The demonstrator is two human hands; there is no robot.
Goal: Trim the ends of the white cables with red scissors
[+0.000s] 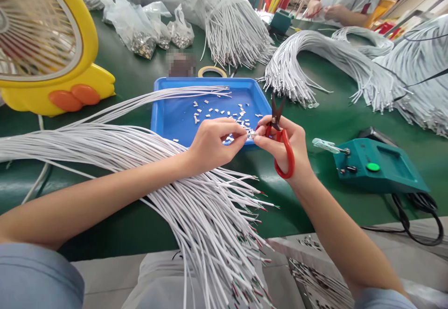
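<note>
Above the tray (175, 113), the left hand (213, 143) pinched a wire end (252, 135); the right hand (297, 148), encumbered by the scissors (281, 137) it held, might let it slip.

One blue tray (175, 113), one scissors (275, 122), three plastic bags (140, 24), one fan (89, 38).

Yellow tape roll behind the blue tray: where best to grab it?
Probably from above, pinching the far rim of the yellow tape roll, one finger in its hole: it lies flat on the green table, and the blue plastic tray crowds its near side.
</note>
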